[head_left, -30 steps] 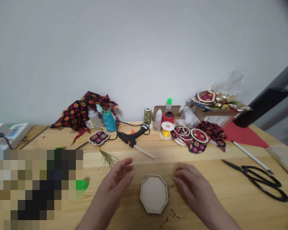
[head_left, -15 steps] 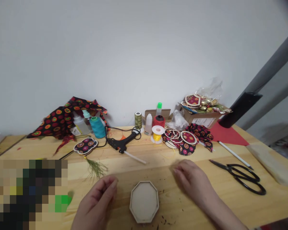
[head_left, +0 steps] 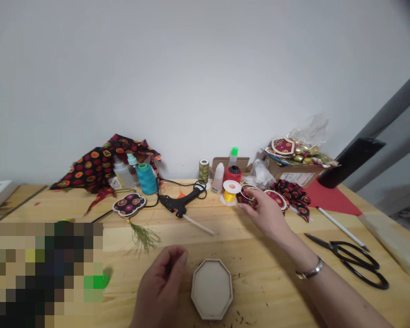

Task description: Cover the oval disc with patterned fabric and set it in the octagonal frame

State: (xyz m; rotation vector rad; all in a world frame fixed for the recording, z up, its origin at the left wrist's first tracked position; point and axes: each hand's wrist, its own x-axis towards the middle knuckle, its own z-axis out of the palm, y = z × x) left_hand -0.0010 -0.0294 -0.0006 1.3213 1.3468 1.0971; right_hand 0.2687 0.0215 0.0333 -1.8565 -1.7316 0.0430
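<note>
An octagonal wooden frame with a raised rim lies flat on the table in front of me. Just left of it is my left hand, its fingers curled and the thumb against the index finger, with nothing visible in them. My right hand is stretched out over the pile of wooden rings and patterned fabric pieces, thumb apart from the fingers. It partly covers a pale wooden ring and a fabric-filled round piece. Whether its fingertips touch them, I cannot tell. A spool of yellow cord stands beside that hand.
A glue gun with a glue stick lies mid-table, near a tasselled flower-shaped piece. Black scissors and a white pencil lie on the right. A carton stands at the back. A blurred block hides the lower left.
My right hand has moved forward from beside the octagonal frame to the ring pile, and its fingers have spread. My left hand has come nearer the frame. The view has shifted slightly.
</note>
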